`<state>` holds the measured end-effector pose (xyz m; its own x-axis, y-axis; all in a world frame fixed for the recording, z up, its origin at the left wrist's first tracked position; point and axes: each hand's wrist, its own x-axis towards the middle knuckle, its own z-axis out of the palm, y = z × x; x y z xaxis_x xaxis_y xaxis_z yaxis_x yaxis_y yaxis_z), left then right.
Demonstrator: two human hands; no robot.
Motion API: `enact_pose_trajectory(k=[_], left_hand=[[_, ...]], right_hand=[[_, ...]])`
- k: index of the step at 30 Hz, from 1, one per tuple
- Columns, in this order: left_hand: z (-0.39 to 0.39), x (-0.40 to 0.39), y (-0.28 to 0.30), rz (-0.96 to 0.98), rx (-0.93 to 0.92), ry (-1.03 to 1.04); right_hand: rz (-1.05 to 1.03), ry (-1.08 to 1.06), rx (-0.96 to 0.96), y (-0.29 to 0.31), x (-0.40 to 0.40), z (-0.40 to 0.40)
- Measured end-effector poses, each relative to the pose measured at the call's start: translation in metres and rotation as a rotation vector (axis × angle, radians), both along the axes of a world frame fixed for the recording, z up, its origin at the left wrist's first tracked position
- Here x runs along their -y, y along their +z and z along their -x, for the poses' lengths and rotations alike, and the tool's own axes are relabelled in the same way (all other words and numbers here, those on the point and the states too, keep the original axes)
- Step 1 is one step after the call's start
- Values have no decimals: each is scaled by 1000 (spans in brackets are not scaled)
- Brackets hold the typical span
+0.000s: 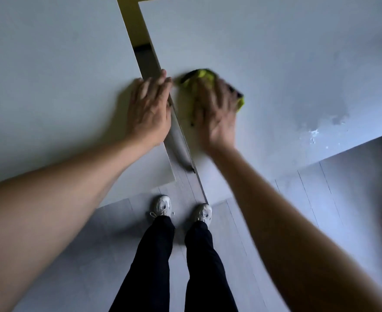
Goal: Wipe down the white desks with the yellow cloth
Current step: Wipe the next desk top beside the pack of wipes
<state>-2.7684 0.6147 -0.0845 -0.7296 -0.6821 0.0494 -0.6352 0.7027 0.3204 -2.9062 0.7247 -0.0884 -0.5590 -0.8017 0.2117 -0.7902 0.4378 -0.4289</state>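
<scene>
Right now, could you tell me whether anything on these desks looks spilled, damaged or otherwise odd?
Yes. The right desk has a darker blotchy patch near its front edge, with small white flecks just below it. It looks like a wet smear or residue, well right of the yellow cloth under the right hand.

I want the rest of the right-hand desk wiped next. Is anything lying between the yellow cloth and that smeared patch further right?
Nothing visible does. The right hand presses the yellow cloth on the right desk, and bare desktop runs to the smeared patch.
</scene>
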Motion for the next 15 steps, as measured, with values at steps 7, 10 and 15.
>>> enact_pose_trajectory(k=[7, 10, 15], left_hand=[[-2, -9, 3, 36, 42, -8], [-8, -43, 7, 57, 47, -45], [-23, -107, 6, 32, 40, -46]], right_hand=[[-57, 131, 13, 3, -37, -8], [-7, -65, 17, -3, -61, 53], [-90, -202, 84, 1, -94, 125]])
